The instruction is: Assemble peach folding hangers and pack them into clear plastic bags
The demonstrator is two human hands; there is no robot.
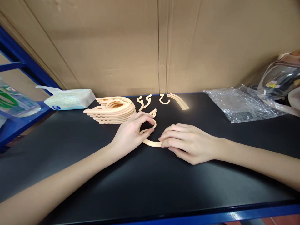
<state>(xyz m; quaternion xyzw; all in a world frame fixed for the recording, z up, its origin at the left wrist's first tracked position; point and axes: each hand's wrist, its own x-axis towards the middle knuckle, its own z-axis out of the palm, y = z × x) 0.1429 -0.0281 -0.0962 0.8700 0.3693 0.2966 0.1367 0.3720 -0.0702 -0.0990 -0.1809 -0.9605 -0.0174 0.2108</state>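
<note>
Between my two hands is a cream plastic hanger piece, curved and close to the tabletop. My left hand is closed on its left part, thumb and fingers bent around the curve. At the other end my right hand has its fingertips pressed on the piece and hides that end. Beyond my left fingertips a small cream end sticks out; whether it belongs to the same piece I cannot tell. Just behind my left hand rises a stack of folded cream hangers.
Toward the back lie loose cream hooks and curved hanger arms. A tissue pack is at the back left, beside a blue frame. Crumpled clear plastic and a transparent bottle stand at the right. Cardboard walls the rear.
</note>
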